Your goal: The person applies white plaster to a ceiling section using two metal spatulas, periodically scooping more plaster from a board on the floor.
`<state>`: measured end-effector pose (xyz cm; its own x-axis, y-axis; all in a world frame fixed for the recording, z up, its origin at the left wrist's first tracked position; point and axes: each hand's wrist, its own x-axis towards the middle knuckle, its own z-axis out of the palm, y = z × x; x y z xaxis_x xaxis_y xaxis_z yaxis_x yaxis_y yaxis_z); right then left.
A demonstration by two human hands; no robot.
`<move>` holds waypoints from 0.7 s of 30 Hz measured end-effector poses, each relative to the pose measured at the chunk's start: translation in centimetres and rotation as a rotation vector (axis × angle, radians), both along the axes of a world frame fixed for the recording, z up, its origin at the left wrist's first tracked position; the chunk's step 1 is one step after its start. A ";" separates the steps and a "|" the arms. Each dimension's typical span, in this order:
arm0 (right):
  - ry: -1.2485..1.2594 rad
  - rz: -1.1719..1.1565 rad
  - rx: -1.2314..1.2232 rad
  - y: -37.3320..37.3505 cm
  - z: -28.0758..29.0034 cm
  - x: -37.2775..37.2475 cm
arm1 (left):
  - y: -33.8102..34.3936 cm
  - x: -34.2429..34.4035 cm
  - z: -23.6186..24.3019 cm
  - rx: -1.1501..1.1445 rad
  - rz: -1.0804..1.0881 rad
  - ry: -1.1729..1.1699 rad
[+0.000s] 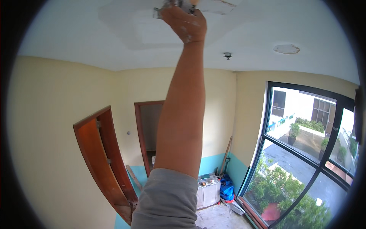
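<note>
My left hand (187, 23) is raised overhead against the white ceiling (126, 26), at the top edge of the view. White smears mark its wrist and back. Its fingers are closed round a white-smeared metallic tool (156, 13), which is blurred and partly cut off, so its exact kind does not show. A pale orange part appears beside the fingers. The bare forearm and grey sleeve rise through the middle of the picture. My right hand is out of view.
A cracked-edged round patch (286, 49) and a small dark fitting (227, 55) are on the ceiling. At left stands a brown door (93, 147); at right, a large black-framed window (301, 152). A white cabinet (209, 194) and blue bag (227, 189) stand in the far corner.
</note>
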<state>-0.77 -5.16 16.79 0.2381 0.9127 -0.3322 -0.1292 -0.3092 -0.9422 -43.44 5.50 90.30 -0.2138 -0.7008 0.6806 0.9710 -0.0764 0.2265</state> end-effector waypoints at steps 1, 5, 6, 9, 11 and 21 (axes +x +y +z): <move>0.010 -0.005 0.002 -0.1 0.1 0.0 | 0.5 0.9 -0.6 -0.134 -0.070 0.052; 0.035 -0.002 0.018 -0.2 0.2 -0.3 | 0.8 4.3 -4.1 0.228 -0.054 0.502; 0.044 0.004 0.020 -0.1 0.3 -0.4 | 1.2 4.5 -5.4 0.163 -0.167 0.576; 0.075 0.001 0.040 0.0 0.6 -0.9 | 0.8 5.9 -12.6 -0.064 -0.527 0.609; 0.097 0.025 0.074 0.5 0.8 -1.6 | 0.4 5.5 -19.4 -0.279 -0.627 0.615; -0.165 0.314 0.936 6.5 5.6 -9.6 | -7.4 9.4 -58.9 -1.103 -1.164 0.345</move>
<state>-10.37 1.33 22.40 -0.0801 0.8195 0.5675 -0.0142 0.5683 -0.8227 -34.06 -1.93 31.37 0.0113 0.5475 0.8367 0.5227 -0.7166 0.4618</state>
